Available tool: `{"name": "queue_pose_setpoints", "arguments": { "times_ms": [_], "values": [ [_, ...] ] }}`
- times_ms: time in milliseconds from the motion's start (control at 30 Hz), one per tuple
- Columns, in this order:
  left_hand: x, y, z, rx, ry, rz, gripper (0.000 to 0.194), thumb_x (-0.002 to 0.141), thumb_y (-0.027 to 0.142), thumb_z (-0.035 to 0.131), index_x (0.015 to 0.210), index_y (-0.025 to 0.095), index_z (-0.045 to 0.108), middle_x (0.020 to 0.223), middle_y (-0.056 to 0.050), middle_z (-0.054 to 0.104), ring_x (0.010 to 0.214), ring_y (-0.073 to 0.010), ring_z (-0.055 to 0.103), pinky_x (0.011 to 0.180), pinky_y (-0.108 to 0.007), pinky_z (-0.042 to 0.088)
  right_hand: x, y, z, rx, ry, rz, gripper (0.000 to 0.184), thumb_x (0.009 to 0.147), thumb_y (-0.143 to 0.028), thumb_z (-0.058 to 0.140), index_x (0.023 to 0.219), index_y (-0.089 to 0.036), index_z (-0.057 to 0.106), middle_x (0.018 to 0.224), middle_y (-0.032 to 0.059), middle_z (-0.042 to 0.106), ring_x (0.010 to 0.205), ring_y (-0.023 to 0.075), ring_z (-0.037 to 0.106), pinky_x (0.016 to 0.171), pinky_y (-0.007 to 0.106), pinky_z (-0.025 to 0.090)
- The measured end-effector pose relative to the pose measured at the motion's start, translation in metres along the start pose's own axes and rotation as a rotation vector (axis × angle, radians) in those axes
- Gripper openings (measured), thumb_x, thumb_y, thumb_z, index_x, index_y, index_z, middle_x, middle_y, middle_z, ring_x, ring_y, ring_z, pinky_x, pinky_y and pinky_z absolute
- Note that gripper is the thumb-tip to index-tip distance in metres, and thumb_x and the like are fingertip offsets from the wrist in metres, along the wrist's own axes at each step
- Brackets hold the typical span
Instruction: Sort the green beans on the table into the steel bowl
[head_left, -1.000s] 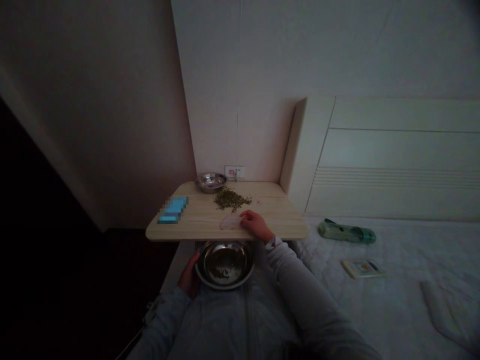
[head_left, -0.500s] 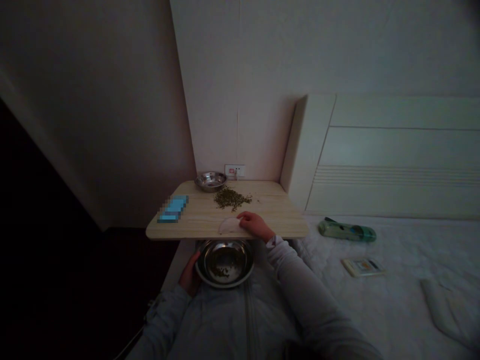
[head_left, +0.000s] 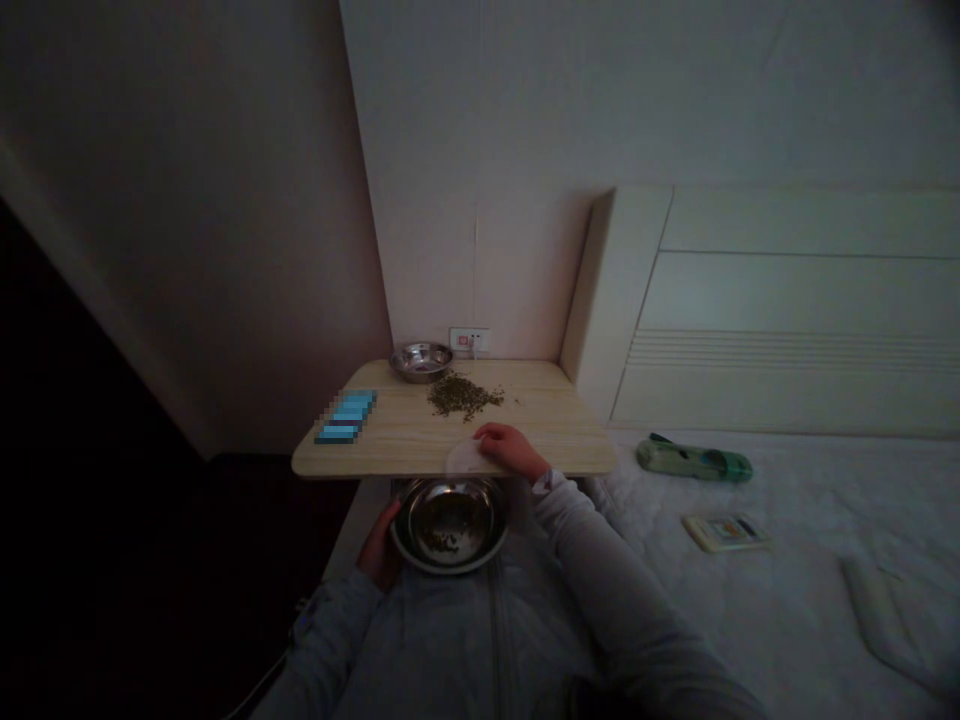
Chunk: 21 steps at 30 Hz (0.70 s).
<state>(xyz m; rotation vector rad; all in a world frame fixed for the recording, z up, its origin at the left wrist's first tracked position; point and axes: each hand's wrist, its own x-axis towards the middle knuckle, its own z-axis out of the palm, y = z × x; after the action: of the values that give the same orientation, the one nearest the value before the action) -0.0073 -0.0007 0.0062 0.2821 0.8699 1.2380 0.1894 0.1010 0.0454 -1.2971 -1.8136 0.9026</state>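
My left hand [head_left: 380,548] grips the left rim of a shiny metal bowl [head_left: 459,568] held just below the table's front edge. A few greenish-brown grains [head_left: 442,542] lie inside it. Closed around a thin, pale, rounded scraper [head_left: 463,459], my right hand [head_left: 513,452] is over the front edge of the light wooden table [head_left: 382,455]. The scraper's lower edge reaches the table's edge, just above the bowl. Farther back on the tabletop is a loose spread of similar grains [head_left: 459,397].
Another metal bowl [head_left: 421,363] stands at the table's back left, near a wall socket [head_left: 470,340]. A blurred-out blue object [head_left: 347,417] lies on the left. On the bed to the right are a green bottle [head_left: 694,461] and a phone-like white object [head_left: 725,532].
My right hand has shifted the scraper slightly toward the front edge and to the right. The left hand and the bowl stay nearly where they were.
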Motion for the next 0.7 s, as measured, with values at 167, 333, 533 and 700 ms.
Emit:
{"name": "queue_pose_setpoints", "arguments": {
  "times_ms": [167,333,533,700],
  "values": [
    [0.004,-0.001,-0.004,-0.009,-0.005,0.014,0.026,0.070,0.022,0.043,0.085,0.013,0.062,0.079,-0.006,0.067,0.099,-0.0201,0.048,0.088,-0.029,0.033,0.004,0.006,-0.002,0.119,0.181,-0.007,0.022,0.059,-0.019,0.039,0.071,-0.016,0.057,0.060,-0.0016,0.054,0.058,0.0101,0.045,0.057,0.021,0.035],
    [0.006,-0.001,-0.007,-0.021,-0.003,-0.020,0.029,0.071,0.023,0.042,0.093,0.013,0.059,0.081,-0.005,0.067,0.098,-0.0198,0.049,0.086,-0.030,0.035,0.009,0.013,-0.004,0.131,0.433,0.005,0.028,0.062,-0.024,0.038,0.085,-0.015,0.053,0.067,0.0006,0.054,0.061,0.0115,0.046,0.060,0.023,0.036],
    [0.004,0.000,-0.004,-0.015,-0.001,-0.031,0.028,0.071,0.023,0.042,0.091,0.013,0.060,0.082,-0.006,0.067,0.098,-0.0207,0.049,0.087,-0.031,0.034,0.009,0.013,-0.001,-0.006,0.440,0.011,0.028,0.065,-0.023,0.038,0.088,-0.017,0.052,0.064,-0.0002,0.051,0.060,0.0116,0.045,0.060,0.024,0.035],
    [0.003,-0.001,-0.004,0.004,0.009,0.033,0.025,0.072,0.021,0.041,0.083,0.015,0.062,0.079,-0.005,0.067,0.098,-0.0198,0.049,0.088,-0.030,0.033,0.009,0.012,0.001,-0.064,0.412,-0.003,0.027,0.066,-0.021,0.037,0.088,-0.018,0.051,0.064,-0.0003,0.052,0.060,0.0115,0.045,0.060,0.024,0.035]
  ]
}}
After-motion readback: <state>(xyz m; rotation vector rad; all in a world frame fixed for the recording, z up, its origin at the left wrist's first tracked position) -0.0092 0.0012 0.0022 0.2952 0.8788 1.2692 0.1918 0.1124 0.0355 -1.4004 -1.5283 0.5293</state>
